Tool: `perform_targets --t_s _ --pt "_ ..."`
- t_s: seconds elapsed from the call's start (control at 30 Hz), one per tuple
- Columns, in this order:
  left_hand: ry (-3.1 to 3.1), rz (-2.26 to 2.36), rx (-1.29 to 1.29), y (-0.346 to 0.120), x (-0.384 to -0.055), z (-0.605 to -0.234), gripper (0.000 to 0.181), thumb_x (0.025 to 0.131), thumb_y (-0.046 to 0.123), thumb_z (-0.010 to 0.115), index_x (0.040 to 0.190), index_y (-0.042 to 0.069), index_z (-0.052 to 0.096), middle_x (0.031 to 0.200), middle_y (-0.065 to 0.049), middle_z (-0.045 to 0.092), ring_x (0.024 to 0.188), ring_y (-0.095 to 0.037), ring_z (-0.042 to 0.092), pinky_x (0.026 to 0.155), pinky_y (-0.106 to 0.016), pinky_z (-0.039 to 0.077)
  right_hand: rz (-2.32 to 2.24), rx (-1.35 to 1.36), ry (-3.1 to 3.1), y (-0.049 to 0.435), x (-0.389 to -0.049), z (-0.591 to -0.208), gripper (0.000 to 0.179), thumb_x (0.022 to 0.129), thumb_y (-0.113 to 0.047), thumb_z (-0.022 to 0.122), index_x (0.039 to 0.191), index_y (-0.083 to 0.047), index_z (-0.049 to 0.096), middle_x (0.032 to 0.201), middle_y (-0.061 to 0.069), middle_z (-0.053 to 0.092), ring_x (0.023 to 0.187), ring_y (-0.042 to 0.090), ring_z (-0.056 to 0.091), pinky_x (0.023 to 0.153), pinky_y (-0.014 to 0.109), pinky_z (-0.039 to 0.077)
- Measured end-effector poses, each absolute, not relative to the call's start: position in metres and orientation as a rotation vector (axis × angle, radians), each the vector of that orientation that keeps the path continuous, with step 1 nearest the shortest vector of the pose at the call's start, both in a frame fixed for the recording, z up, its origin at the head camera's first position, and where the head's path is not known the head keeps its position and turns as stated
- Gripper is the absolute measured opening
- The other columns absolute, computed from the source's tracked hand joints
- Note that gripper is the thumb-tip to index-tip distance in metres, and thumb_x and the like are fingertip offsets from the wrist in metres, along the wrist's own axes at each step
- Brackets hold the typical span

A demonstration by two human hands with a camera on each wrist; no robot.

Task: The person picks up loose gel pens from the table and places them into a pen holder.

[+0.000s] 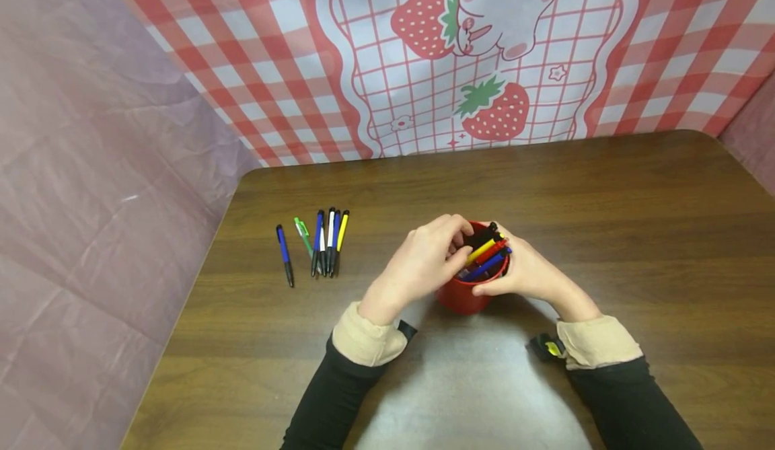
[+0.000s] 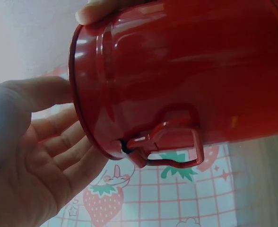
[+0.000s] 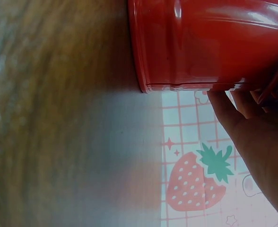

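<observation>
A small red metal bucket (image 1: 463, 298) stands on the table, holding several pens (image 1: 486, 251) with yellow, red, blue and black ends up. My right hand (image 1: 529, 268) grips the bucket near its rim from the right, thumb on the near side and fingers round the far side. The left hand (image 1: 418, 258) reaches over the left rim, its bent fingers and thumb dipping just inside beside the pens. In the left wrist view, the left thumb (image 2: 54, 91) passes behind the rim, and a small wire-like handle (image 2: 177, 146) shows on the bucket's side.
At the left of the brown wooden table (image 1: 636, 235) lies a row of pens (image 1: 329, 241), blue, white and yellow, over a green pen (image 1: 303, 231). One blue pen (image 1: 284, 255) lies apart. A checked strawberry cloth (image 1: 290, 87) hangs behind; a pink cloth (image 1: 109, 201) hangs left.
</observation>
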State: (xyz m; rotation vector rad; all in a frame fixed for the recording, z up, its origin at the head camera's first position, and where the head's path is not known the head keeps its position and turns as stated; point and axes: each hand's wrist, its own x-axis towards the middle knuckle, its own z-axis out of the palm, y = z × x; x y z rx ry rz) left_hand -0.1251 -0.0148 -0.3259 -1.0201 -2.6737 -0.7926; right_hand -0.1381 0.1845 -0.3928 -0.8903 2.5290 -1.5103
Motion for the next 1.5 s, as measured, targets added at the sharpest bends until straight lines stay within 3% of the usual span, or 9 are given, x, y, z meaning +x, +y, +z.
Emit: perform_targets --t_s 0.5,1.07,1.27,1.5 --pt "-2.516 -0.913 -0.545 -0.051 -0.148 -0.326 0.009 0.085 0.016 0.059 0.092 0.010 0.061 0.083 0.000 0.062 0.072 -0.010 0.059 0.065 -0.022 0.048 -1.577 -0.899 2.478 0.183 -0.138 -0.393 0.081 0.057 -0.013 0.085 0.126 -0.007 0.041 0.116 0.007 0.056 0.098 0.008 0.053 0.084 0.018 0.045" --pt "-2.725 -0.852 -0.023 -0.108 -0.181 -0.353 0.019 0.083 0.018 0.063 0.100 0.010 0.059 0.085 -0.002 0.067 0.076 -0.017 0.063 0.063 -0.037 0.049 -1.563 -0.887 2.487 0.184 -0.138 -0.394 0.082 0.058 -0.014 0.085 0.127 -0.008 0.041 0.117 0.006 0.055 0.099 0.007 0.053 0.085 0.017 0.044" --pt "-2.749 -0.848 0.108 -0.119 -0.187 -0.363 0.019 0.081 0.017 0.062 0.099 0.011 0.060 0.087 -0.002 0.068 0.081 -0.024 0.063 0.068 -0.042 0.048 -1.561 -0.882 2.477 0.184 -0.138 -0.393 0.081 0.058 -0.014 0.085 0.127 -0.008 0.041 0.117 0.006 0.055 0.099 0.008 0.053 0.085 0.018 0.044" --pt "-2.857 -0.696 0.181 -0.131 -0.188 -0.372 0.026 0.077 0.014 0.061 0.101 0.005 0.061 0.095 -0.012 0.065 0.087 -0.035 0.061 0.071 -0.047 0.047 -1.568 -0.889 2.471 0.184 -0.138 -0.392 0.081 0.058 -0.014 0.085 0.127 -0.008 0.041 0.117 0.006 0.055 0.099 0.008 0.053 0.085 0.018 0.044"
